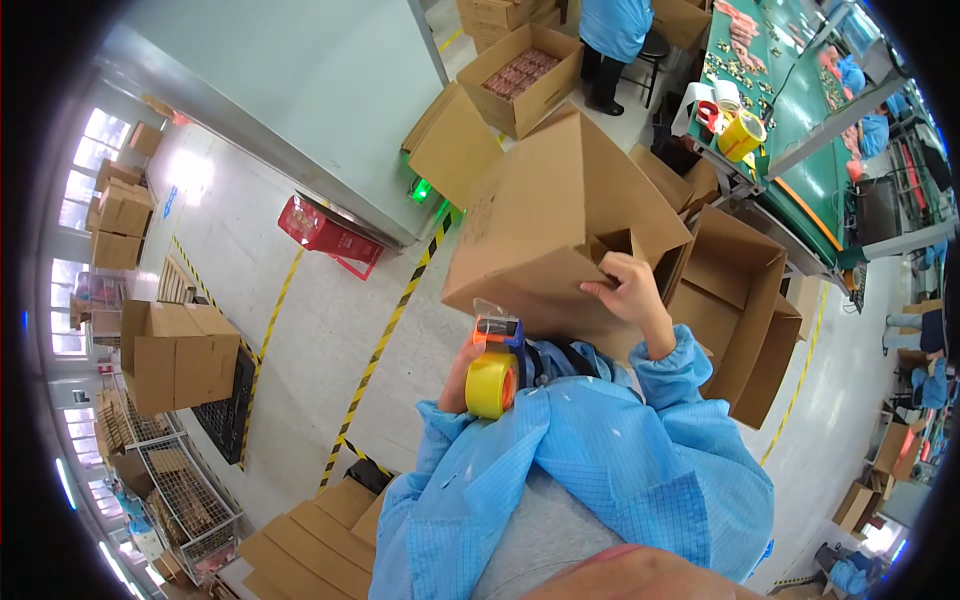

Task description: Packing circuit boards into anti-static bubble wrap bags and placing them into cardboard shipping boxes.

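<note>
A tape dispenser (493, 383) with an orange and blue head and a fat yellow roll is gripped in my left hand (458, 378), close to my body. The dispenser's head touches or nearly touches the lower edge of a large brown cardboard box (530, 215) in front of me. That box is tilted, its opening facing right with the flaps sticking out. My right hand (633, 292) is closed on the edge of a flap at its near right corner. Part of my left hand is hidden behind the tape roll.
Open cardboard boxes (725, 275) stand at right, beside a green workbench (800, 120) with tape rolls. A filled box (520, 80) and a person (612, 30) are beyond. A red box (330, 235) stands by a grey wall panel (290, 90). Flattened cardboard (310, 535) lies lower left.
</note>
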